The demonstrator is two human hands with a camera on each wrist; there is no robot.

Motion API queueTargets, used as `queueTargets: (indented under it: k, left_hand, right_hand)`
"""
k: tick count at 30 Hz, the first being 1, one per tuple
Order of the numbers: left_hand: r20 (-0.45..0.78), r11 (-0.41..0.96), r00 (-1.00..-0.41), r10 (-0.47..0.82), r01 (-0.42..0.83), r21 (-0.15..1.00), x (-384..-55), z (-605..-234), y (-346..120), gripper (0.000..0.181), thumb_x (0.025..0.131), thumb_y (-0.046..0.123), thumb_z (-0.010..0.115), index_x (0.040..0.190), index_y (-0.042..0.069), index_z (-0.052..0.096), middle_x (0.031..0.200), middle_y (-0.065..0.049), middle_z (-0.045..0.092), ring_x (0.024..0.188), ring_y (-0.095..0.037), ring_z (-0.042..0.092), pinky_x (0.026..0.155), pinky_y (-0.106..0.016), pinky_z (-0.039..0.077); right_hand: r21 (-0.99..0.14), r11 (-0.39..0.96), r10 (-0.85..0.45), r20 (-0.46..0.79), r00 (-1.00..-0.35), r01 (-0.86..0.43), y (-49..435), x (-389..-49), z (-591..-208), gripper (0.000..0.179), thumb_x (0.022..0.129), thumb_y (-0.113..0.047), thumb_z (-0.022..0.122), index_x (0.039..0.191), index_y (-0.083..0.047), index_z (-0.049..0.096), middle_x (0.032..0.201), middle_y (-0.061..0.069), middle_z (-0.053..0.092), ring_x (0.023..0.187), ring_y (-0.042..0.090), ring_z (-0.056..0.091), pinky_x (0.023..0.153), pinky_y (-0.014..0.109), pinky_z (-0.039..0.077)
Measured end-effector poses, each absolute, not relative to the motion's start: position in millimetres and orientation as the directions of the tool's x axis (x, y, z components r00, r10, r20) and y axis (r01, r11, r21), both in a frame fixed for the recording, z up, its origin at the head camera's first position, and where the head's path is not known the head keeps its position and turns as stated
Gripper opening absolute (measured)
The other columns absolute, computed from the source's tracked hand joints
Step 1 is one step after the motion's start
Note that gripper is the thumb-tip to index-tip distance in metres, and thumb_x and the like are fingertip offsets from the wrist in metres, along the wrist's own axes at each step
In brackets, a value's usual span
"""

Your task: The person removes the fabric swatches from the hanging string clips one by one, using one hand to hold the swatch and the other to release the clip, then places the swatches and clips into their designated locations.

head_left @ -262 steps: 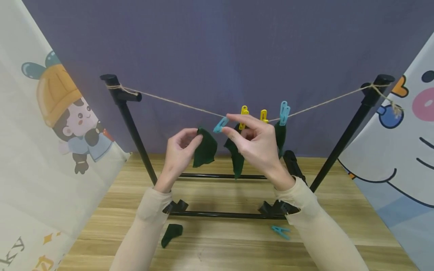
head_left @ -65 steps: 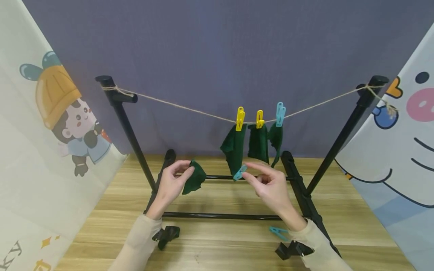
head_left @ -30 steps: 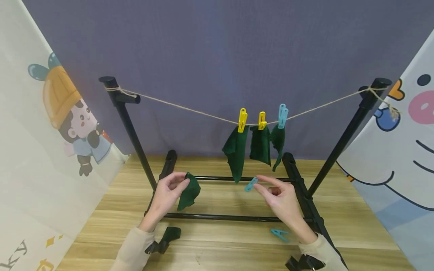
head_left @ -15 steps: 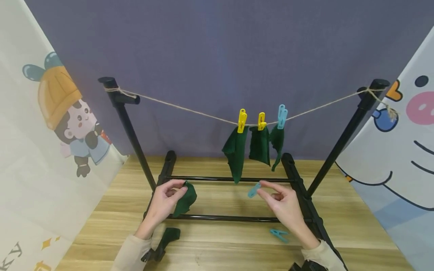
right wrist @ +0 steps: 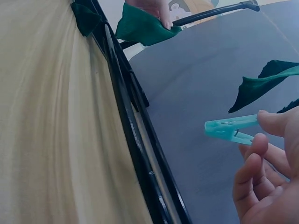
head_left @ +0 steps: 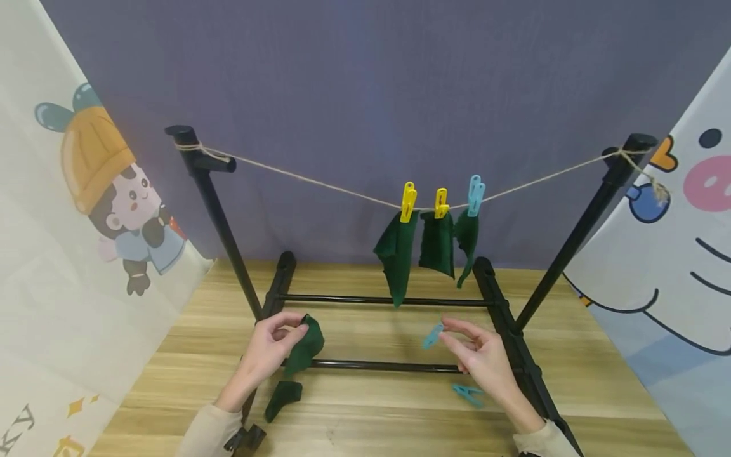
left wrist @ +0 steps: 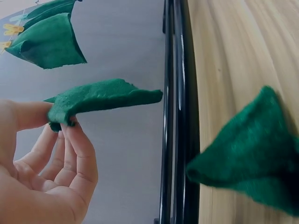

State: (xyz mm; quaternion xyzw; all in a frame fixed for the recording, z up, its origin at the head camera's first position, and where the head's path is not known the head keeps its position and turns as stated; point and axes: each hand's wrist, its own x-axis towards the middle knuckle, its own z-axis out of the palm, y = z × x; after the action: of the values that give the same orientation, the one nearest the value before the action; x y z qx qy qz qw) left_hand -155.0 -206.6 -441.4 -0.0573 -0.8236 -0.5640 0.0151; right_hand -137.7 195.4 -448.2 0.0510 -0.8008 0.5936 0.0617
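In the head view my left hand (head_left: 264, 355) pinches a dark green cloth piece (head_left: 310, 343) by its top corner, and it hangs down in front of the low front bar. The left wrist view shows this cloth (left wrist: 103, 95) between thumb and fingers. To the right, my right hand (head_left: 485, 362) pinches a light blue clothespin (head_left: 432, 336) by its handle end. Its nose points away from the fingers in the right wrist view. Three green cloths hang from a twine line (head_left: 320, 184), clipped by two yellow clothespins (head_left: 408, 203) and a blue clothespin (head_left: 476, 195).
A black tube rack (head_left: 225, 235) stands on the wooden table (head_left: 365, 412) and bears the twine between its posts. Near the front lie another green cloth (head_left: 282, 400) at left and another blue clothespin (head_left: 468, 394) at right. A purple-grey curtain (head_left: 365, 95) hangs behind.
Both hands have come down from the twine and spread apart, still holding the cloth and the blue clothespin. Over the last second they sink a little lower. The hanging cloths stay put.
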Motion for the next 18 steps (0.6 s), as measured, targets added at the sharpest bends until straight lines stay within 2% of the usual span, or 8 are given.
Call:
queueTargets:
  k: [3,4,7,11,18]
  left_hand:
    - [0.086,0.365,-0.991,0.099,0.116,0.924,-151.8,-442.7,-211.2,0.026,0.103,0.018,0.070,0.124,0.001,0.072,0.120,-0.018,0.072,0.081,-0.008,0.071,0.070,-0.026,0.057]
    - [0.085,0.363,-0.991,0.107,0.119,0.924,-150.6,-443.6,-212.1,0.027,0.103,0.017,0.070,0.124,0.000,0.072,0.120,-0.019,0.072,0.081,-0.008,0.072,0.070,-0.026,0.058]
    - [0.072,0.362,-0.989,0.127,0.114,0.925,-147.1,-446.0,-214.8,0.029,0.103,0.014,0.069,0.126,-0.003,0.070,0.119,-0.020,0.073,0.084,-0.008,0.072,0.071,-0.026,0.059]
    - [0.053,0.354,-0.990,0.133,0.097,0.930,-144.0,-448.2,-217.2,0.031,0.102,0.012,0.070,0.129,-0.002,0.068,0.119,-0.020,0.073,0.085,-0.009,0.073,0.070,-0.028,0.060]
    - [0.062,0.363,-0.974,0.219,0.140,0.921,-143.5,-451.6,-222.0,0.029,0.103,0.008,0.066,0.130,0.002,0.070,0.123,-0.023,0.072,0.083,-0.009,0.074,0.067,-0.033,0.062]
  right_hand:
    - [-0.962,0.257,-0.025,0.095,-0.995,-0.098,195.4,-137.0,-453.1,0.035,0.099,-0.017,0.077,0.129,0.001,0.072,0.050,-0.005,0.052,0.041,0.009,0.044,0.043,0.025,0.042]
    - [-0.966,0.248,-0.035,0.074,-0.997,-0.080,195.7,-136.6,-454.7,0.036,0.099,-0.017,0.077,0.130,0.001,0.072,0.049,-0.006,0.050,0.041,0.008,0.043,0.042,0.023,0.040]
    - [-0.976,0.218,-0.071,0.001,-0.997,-0.016,196.7,-134.9,-459.3,0.040,0.099,-0.019,0.077,0.133,0.003,0.070,0.049,-0.006,0.047,0.043,0.006,0.041,0.044,0.021,0.037]
    - [-0.973,0.226,-0.106,-0.067,-0.992,0.041,198.8,-131.7,-464.9,0.045,0.100,-0.022,0.077,0.136,0.003,0.068,0.051,-0.004,0.049,0.046,0.007,0.043,0.046,0.022,0.038]
    - [-0.963,0.264,-0.087,-0.083,-0.993,0.057,202.5,-128.9,-471.6,0.044,0.098,-0.025,0.079,0.133,0.001,0.071,0.051,-0.005,0.046,0.045,0.007,0.040,0.046,0.021,0.036]
